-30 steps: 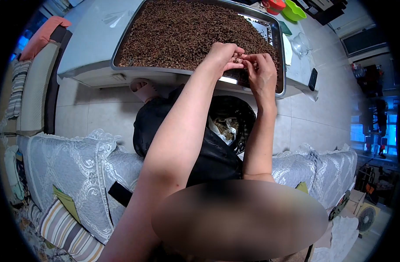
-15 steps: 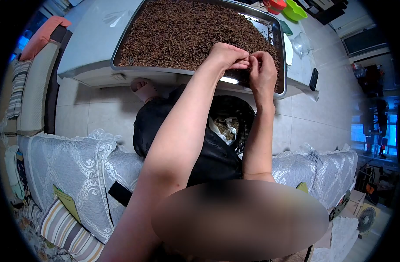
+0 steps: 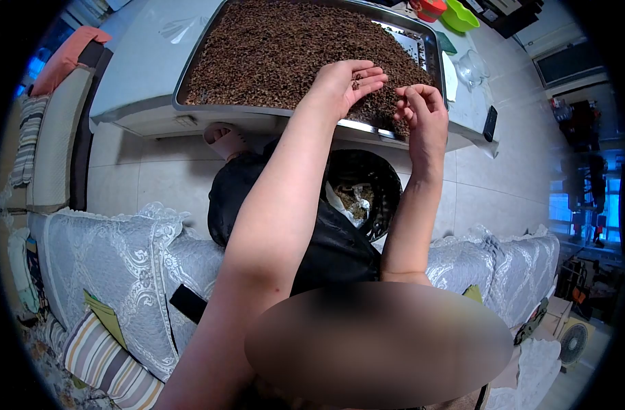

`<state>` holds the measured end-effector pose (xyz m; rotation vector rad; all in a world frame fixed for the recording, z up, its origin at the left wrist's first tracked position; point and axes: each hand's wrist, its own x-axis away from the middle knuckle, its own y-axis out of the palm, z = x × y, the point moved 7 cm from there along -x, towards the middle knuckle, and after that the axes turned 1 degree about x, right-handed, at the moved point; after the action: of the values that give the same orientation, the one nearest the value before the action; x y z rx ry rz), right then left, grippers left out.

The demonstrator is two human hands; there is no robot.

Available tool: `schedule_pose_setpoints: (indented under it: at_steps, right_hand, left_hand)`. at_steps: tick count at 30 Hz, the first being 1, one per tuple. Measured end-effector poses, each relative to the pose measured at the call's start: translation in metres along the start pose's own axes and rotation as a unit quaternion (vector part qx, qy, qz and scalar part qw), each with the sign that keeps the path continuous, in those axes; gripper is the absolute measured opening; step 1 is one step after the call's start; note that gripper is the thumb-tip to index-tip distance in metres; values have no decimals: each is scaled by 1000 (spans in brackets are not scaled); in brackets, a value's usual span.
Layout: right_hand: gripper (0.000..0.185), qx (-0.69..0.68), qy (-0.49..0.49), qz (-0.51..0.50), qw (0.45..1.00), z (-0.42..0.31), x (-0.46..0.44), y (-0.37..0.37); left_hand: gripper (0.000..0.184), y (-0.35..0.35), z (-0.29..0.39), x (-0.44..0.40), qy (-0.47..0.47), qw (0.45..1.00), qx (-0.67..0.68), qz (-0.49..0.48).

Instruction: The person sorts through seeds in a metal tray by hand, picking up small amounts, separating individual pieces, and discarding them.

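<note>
A large metal tray [image 3: 183, 85] holds a wide heap of small dark brown dried bits [image 3: 285, 51], whose exact kind I cannot make out. Over its front right part, my left hand [image 3: 346, 82] is turned palm up, fingers stretched out and slightly apart. A few brown bits lie on that palm near the finger bases. Just to its right, apart from it, my right hand [image 3: 425, 113] is closed in a pinch, thumb and forefinger together and the other fingers curled. Whatever is between those fingertips is too small to name.
Between my legs stands a black waste basket [image 3: 387, 205] with brown debris and white scraps inside. A glass jug [image 3: 471, 68], a black remote [image 3: 490, 124], a green bowl [image 3: 459, 15] and a red container [image 3: 430, 8] are right of the tray. Behind me is a lace-covered sofa [image 3: 114, 253].
My hands have moved apart. The left has opened from a closed pose to show bits on its palm; the right has shifted right and slightly down, away from it.
</note>
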<state>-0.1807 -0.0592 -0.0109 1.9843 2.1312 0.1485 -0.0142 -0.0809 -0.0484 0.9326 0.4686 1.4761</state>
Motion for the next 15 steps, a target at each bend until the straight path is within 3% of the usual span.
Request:
schedule_pose_setpoints:
  at_steps: [3, 6, 10, 15]
  right_hand:
    - [19, -51, 15, -9, 999, -7, 5, 4]
    - [21, -120, 45, 0, 992, -4, 4, 6]
    - [22, -209, 87, 4, 974, 13, -3, 7]
    - [21, -229, 95, -14, 969, 27, -9, 13]
  left_hand:
    - [30, 0, -1, 1, -6, 999, 43, 1]
    - [25, 7, -3, 5, -29, 999, -24, 8]
    - [15, 23, -17, 12, -89, 986, -127, -64]
    - [19, 32, -19, 17, -84, 973, -184, -110]
